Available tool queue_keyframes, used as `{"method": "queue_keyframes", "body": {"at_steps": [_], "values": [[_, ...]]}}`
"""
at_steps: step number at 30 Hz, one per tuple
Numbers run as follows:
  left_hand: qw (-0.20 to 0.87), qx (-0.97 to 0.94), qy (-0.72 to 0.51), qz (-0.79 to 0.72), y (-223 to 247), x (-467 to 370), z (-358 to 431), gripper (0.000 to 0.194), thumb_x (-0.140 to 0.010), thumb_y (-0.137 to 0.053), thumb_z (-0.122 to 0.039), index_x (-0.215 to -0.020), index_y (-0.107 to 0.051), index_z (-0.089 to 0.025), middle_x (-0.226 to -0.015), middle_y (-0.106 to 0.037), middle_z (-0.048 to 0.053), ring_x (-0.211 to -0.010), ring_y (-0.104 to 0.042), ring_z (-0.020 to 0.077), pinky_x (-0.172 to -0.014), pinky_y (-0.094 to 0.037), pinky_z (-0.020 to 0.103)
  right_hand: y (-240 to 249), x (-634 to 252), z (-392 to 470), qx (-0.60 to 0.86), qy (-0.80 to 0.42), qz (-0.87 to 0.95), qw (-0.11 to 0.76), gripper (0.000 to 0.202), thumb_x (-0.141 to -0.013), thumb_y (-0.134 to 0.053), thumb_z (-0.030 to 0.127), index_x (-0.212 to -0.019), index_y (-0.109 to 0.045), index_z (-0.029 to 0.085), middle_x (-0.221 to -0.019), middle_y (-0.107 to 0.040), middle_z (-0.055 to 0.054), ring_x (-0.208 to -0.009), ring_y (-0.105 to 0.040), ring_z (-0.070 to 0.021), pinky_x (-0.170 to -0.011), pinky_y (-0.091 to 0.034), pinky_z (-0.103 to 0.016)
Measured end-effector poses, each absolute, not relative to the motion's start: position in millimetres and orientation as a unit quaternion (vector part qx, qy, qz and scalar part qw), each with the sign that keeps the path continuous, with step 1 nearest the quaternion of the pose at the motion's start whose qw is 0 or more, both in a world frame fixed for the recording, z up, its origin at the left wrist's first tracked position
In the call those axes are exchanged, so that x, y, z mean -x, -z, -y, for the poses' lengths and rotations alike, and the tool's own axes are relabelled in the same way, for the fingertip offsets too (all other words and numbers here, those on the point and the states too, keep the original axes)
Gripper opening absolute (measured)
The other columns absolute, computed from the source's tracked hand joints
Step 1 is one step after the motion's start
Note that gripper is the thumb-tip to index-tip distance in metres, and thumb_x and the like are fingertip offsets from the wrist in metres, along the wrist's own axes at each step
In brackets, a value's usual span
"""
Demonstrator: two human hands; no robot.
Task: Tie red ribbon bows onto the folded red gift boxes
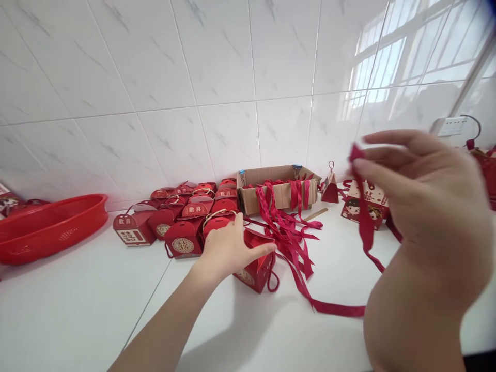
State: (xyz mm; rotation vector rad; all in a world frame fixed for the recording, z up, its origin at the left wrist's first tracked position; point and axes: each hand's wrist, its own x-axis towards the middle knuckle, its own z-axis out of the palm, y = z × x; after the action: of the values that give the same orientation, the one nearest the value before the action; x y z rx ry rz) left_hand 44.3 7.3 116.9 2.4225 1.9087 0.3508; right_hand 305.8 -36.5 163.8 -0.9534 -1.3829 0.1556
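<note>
My left hand (227,250) grips the top of a small red gift box (253,273), thumb over its near right edge and fingers along the far side. The box's top shows open flaps, and a dark red cord loop hangs at its right side. My right hand (430,201), raised at the right and slightly blurred, pinches the end of a red ribbon (366,227) between thumb and fingers. That ribbon dangles and passes behind my wrist. More red ribbons (287,232) spill from a cardboard box (248,201) onto the white counter (306,341).
Several red gift boxes (184,240) cluster left of the cardboard box. A red plastic basin (50,227) stands at far left. Behind my right hand are a cartoon-printed box (358,209) and a small triangular box (330,190). White tiled wall (163,67) backs the counter.
</note>
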Motion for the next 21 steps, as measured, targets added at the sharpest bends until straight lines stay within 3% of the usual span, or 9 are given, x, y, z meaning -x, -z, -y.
{"method": "queue_keyframes", "body": {"at_steps": [2,5,7,10,14,17,21], "values": [[0.050,-0.803,-0.050,-0.592,-117.4,-45.4,-12.0,0.108,-0.058,-0.063,-0.071,-0.142,-0.032,-0.011,-0.090,-0.072,0.014,-0.081,-0.068,0.0341,-0.063,-0.045,0.032,-167.6,-291.0,32.4,0.430,-0.139,0.673,0.585,0.021,-0.082,-0.061,0.029,-0.103,-0.062,0.026,-0.082,-0.067,0.000,-0.071,-0.065,-0.0156,-0.061,-0.053,-0.030],[0.127,-0.844,-0.024,-0.521,-116.6,-38.8,-20.4,0.113,-0.053,-0.075,-0.054,-0.148,-0.022,-0.022,-0.111,-0.069,0.012,-0.081,-0.069,0.0296,-0.055,-0.044,0.027,-166.8,-280.5,19.6,0.439,-0.202,0.772,0.413,0.011,-0.081,-0.058,0.025,-0.091,-0.063,0.023,-0.078,-0.067,0.001,-0.068,-0.064,-0.0139,-0.057,-0.052,-0.025],[0.175,-0.860,-0.025,-0.478,-118.8,-33.2,-24.7,0.116,-0.050,-0.079,-0.048,-0.148,-0.019,-0.030,-0.129,-0.060,0.011,-0.090,-0.068,0.0293,-0.057,-0.047,0.027,-162.7,-275.3,8.0,0.444,-0.212,0.820,0.291,0.009,-0.079,-0.057,0.020,-0.087,-0.062,0.022,-0.079,-0.066,0.001,-0.067,-0.063,-0.0131,-0.055,-0.049,-0.023],[0.207,-0.864,-0.022,-0.458,-125.8,-27.6,-27.1,0.113,-0.050,-0.078,-0.053,-0.146,-0.024,-0.031,-0.145,-0.043,0.010,-0.116,-0.057,0.0325,-0.072,-0.050,0.030,-153.7,-263.7,-10.4,0.448,-0.224,0.851,0.156,0.015,-0.076,-0.057,0.016,-0.089,-0.060,0.023,-0.080,-0.066,0.002,-0.061,-0.059,-0.0119,-0.048,-0.042,-0.021],[0.198,-0.864,0.003,-0.463,-134.3,-25.6,-25.6,0.081,-0.065,-0.065,-0.063,-0.135,-0.043,-0.029,-0.138,-0.048,0.008,-0.119,-0.052,0.0290,-0.082,-0.048,0.032,-143.1,-246.9,-27.8,0.462,-0.249,0.847,0.088,0.020,-0.074,-0.057,0.016,-0.092,-0.056,0.023,-0.088,-0.066,0.000,-0.065,-0.059,-0.0125,-0.047,-0.040,-0.020],[0.185,-0.865,0.018,-0.466,-136.1,-28.4,-24.5,0.054,-0.072,-0.061,-0.057,-0.118,-0.057,-0.029,-0.128,-0.054,0.005,-0.110,-0.055,0.0271,-0.078,-0.048,0.031,-139.4,-239.3,-31.5,0.478,-0.249,0.840,0.069,0.022,-0.072,-0.057,0.016,-0.093,-0.055,0.023,-0.091,-0.064,-0.001,-0.069,-0.059,-0.0134,-0.049,-0.039,-0.021],[0.183,-0.885,0.007,-0.428,-135.3,-35.4,-24.8,0.033,-0.076,-0.060,-0.044,-0.105,-0.064,-0.029,-0.124,-0.057,0.002,-0.104,-0.058,0.0255,-0.075,-0.048,0.029,-138.6,-233.4,-28.4,0.484,-0.226,0.843,0.058,0.022,-0.071,-0.057,0.014,-0.091,-0.054,0.023,-0.089,-0.063,-0.001,-0.070,-0.057,-0.0141,-0.050,-0.038,-0.021]]}}
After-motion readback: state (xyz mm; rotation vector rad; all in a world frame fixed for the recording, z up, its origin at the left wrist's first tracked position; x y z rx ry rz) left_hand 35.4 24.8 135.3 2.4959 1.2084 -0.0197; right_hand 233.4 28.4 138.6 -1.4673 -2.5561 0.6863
